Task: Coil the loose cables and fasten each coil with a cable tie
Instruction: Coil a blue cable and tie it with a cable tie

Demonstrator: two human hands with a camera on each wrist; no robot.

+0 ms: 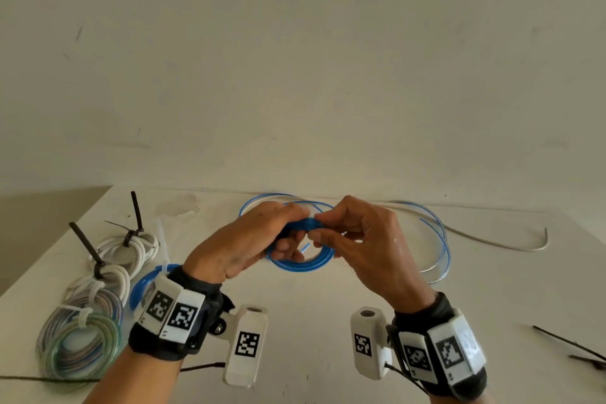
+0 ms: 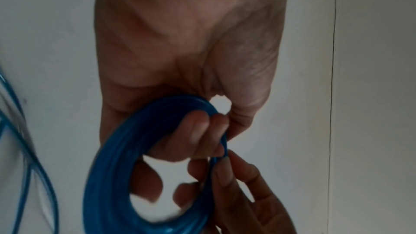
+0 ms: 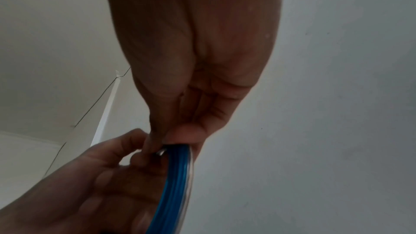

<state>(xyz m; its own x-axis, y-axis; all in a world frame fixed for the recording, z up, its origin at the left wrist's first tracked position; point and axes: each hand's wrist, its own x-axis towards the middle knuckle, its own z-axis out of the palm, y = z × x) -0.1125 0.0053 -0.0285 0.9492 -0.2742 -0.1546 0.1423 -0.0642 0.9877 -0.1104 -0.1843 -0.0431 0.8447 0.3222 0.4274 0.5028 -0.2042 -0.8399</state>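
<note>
A blue cable coil (image 1: 303,261) hangs just above the white table, held between both hands. My left hand (image 1: 262,239) grips the coil (image 2: 108,175) with its fingers curled through the ring. My right hand (image 1: 354,236) pinches the top strands of the coil (image 3: 178,181) between thumb and fingertips, right beside the left fingers. The loose part of the blue cable (image 1: 439,239) runs in wide loops across the table behind and to the right of the hands. Black cable ties (image 1: 570,346) lie at the right edge.
At the left lie tied coils: two white ones (image 1: 131,249) with black ties sticking up, a blue one (image 1: 141,285), and a pale multicoloured stack (image 1: 78,338). A loose white cable (image 1: 492,241) trails along the back right. A wall stands close behind the table.
</note>
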